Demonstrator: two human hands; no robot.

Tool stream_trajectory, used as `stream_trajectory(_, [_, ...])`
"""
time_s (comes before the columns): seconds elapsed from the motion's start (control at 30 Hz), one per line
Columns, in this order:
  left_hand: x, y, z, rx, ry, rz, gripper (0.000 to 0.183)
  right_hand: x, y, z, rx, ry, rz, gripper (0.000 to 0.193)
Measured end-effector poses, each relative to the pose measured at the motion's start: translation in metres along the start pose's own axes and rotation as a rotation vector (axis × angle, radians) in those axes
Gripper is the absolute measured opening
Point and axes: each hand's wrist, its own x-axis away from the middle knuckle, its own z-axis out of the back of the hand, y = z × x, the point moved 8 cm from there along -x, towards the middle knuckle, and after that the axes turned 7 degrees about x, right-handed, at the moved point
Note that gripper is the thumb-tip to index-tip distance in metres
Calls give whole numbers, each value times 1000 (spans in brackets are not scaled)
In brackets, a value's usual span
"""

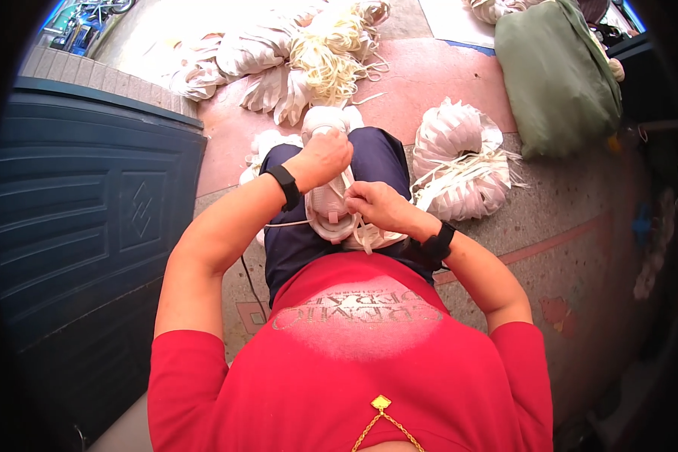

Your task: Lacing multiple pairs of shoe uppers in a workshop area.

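A pale pinkish-white shoe upper (328,197) lies lengthwise on my lap, between my thighs. My left hand (325,157) is closed over its far part; what the fingers grip is hidden beneath them. Beside the upper's right edge, my right hand (379,206) has its thumb and fingertips pinched on a thin cream shoelace (347,179). A pale strand (286,224) stretches left from the upper across my thigh. More loose lace (369,238) hangs near my waist. White bundled pieces (331,118) show just past my left hand.
A ring-shaped bundle of white uppers (452,143) tied with laces sits on the floor to my right. Ahead lie more bundles (258,47) and a heap of cream laces (331,60). A stuffed green sack (554,79) stands far right; a blue panelled door (83,181) is at left.
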Motion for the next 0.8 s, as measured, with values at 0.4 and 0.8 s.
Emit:
stream_trajectory(0.4, [-8, -46, -35, 522, -261, 337, 18, -3, -75, -34, 421, -191, 354, 11])
stream_trajectory(0.8, [77, -9, 10, 1187, -340, 389, 31, 102, -189, 365, 237, 592, 747, 10])
